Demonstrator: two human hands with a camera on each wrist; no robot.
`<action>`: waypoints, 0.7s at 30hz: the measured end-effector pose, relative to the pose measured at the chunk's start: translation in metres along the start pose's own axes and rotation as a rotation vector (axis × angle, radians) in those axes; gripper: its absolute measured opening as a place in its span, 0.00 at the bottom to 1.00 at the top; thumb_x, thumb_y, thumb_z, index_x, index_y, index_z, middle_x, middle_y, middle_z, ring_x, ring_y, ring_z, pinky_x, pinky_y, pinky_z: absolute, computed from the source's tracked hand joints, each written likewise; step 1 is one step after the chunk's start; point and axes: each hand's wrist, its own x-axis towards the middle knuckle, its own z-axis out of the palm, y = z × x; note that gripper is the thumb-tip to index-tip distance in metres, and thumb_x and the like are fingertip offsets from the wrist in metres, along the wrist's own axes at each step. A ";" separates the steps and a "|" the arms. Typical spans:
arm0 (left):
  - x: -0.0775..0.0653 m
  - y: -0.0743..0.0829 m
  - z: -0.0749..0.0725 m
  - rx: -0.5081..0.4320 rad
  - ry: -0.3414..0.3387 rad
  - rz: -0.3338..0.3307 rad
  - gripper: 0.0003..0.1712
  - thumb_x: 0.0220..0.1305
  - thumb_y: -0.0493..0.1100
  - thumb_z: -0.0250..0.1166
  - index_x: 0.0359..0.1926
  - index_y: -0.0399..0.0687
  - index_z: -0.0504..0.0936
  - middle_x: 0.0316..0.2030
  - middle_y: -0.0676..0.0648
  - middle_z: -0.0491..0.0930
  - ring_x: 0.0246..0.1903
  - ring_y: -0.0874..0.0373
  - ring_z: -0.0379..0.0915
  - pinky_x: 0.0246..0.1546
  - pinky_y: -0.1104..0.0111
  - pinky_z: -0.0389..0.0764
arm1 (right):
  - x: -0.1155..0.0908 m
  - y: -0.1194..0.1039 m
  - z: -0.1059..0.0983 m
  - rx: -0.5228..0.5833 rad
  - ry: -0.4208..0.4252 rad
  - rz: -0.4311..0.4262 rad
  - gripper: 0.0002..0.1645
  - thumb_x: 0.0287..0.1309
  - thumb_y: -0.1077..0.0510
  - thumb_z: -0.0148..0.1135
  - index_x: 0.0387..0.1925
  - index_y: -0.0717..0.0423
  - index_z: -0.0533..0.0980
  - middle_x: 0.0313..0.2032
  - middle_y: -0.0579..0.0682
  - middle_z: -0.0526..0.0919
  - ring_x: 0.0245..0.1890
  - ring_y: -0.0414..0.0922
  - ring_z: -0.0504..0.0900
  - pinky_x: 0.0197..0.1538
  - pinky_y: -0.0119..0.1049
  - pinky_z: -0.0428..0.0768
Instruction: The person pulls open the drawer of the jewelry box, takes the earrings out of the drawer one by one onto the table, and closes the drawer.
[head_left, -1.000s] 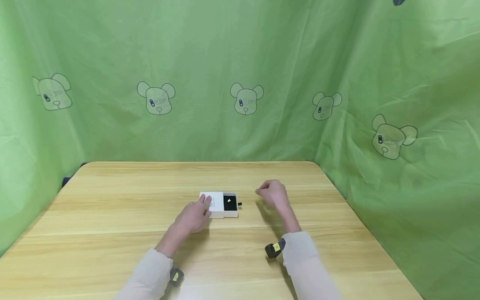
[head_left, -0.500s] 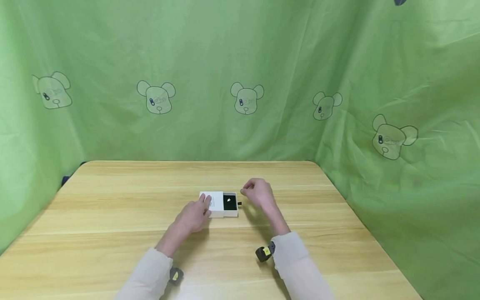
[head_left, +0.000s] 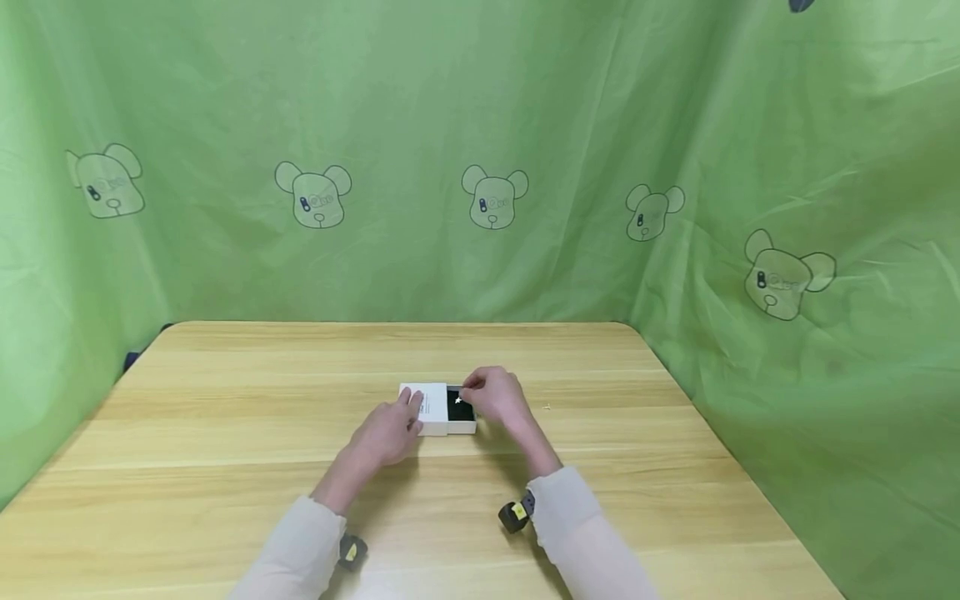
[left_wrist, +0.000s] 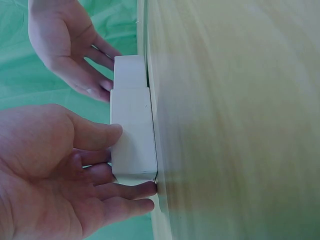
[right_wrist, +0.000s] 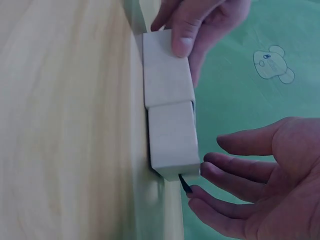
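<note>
A small white drawer-style jewelry box (head_left: pixel 432 409) lies on the table with its inner tray (head_left: pixel 462 427) slid partway out to the right. Black padding (head_left: pixel 459 412) fills the tray and bears a tiny silver star-shaped piece (head_left: pixel 458 401). My left hand (head_left: pixel 386 432) holds the outer sleeve at its left end, thumb (left_wrist: pixel 107 135) against the near side. Over the tray's far right corner is my right hand (head_left: pixel 495 397), its fingertips beside the star piece. In the right wrist view its thumb and fingers stand apart, and a black pull tab (right_wrist: pixel 185 184) touches or overlaps a lower fingertip.
A tiny shiny piece (head_left: pixel 546 407), too small to identify, lies on the wooden table (head_left: pixel 300 358) right of the box. Green curtains (head_left: pixel 405 275) with bear-head outlines enclose the back and sides.
My right hand has moved left from beside the box to over the tray. This uncovers the tiny piece on the table. My left hand and the box have stayed in place.
</note>
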 end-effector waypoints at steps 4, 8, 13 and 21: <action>0.001 -0.001 0.000 0.015 0.009 0.010 0.31 0.76 0.41 0.55 0.75 0.35 0.62 0.75 0.30 0.58 0.39 0.42 0.81 0.50 0.56 0.82 | 0.000 -0.002 0.006 -0.028 -0.007 -0.010 0.11 0.61 0.58 0.68 0.45 0.57 0.85 0.40 0.51 0.89 0.39 0.46 0.84 0.46 0.42 0.84; 0.001 -0.002 0.000 0.024 0.014 0.014 0.31 0.76 0.41 0.56 0.74 0.34 0.63 0.74 0.30 0.59 0.61 0.32 0.73 0.61 0.50 0.77 | 0.001 -0.002 0.011 -0.057 -0.009 -0.025 0.12 0.62 0.57 0.68 0.46 0.56 0.86 0.42 0.52 0.90 0.43 0.49 0.86 0.50 0.45 0.84; 0.001 -0.001 -0.001 0.026 0.019 0.019 0.30 0.76 0.40 0.56 0.74 0.34 0.64 0.74 0.30 0.60 0.63 0.31 0.70 0.60 0.51 0.78 | 0.001 -0.002 0.014 -0.095 -0.020 -0.049 0.15 0.61 0.58 0.68 0.50 0.57 0.85 0.45 0.54 0.89 0.48 0.52 0.85 0.53 0.47 0.83; 0.001 -0.001 -0.001 0.012 0.008 0.001 0.31 0.77 0.41 0.55 0.75 0.35 0.62 0.75 0.31 0.58 0.56 0.34 0.76 0.58 0.52 0.79 | 0.000 -0.003 0.017 -0.166 -0.060 -0.056 0.22 0.59 0.60 0.67 0.56 0.57 0.83 0.55 0.58 0.86 0.57 0.57 0.81 0.60 0.54 0.79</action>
